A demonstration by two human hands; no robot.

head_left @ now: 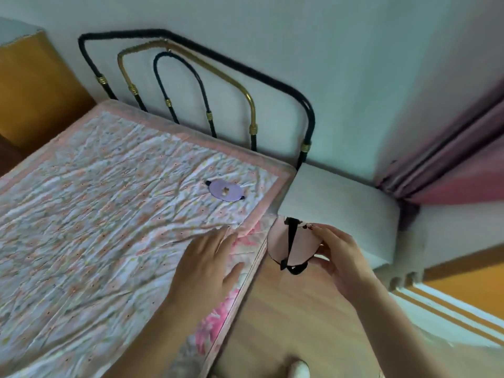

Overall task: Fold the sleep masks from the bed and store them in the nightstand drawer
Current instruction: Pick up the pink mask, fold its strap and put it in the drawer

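A pink sleep mask (301, 245) with a black strap is held in the air beside the bed, in front of the white nightstand (338, 203). My right hand (341, 257) pinches its right end. My left hand (207, 260) is spread flat with straight fingers over the bed's edge and holds nothing. A lilac sleep mask (225, 191) with black strap ends lies flat on the bedspread (109, 200) near the headboard corner. No drawer front of the nightstand shows.
A black and gold metal headboard (207, 85) stands against the wall. Pink curtains (450, 165) hang at the right. Wooden floor (294, 317) runs between bed and nightstand. An orange panel (30, 91) stands at the far left.
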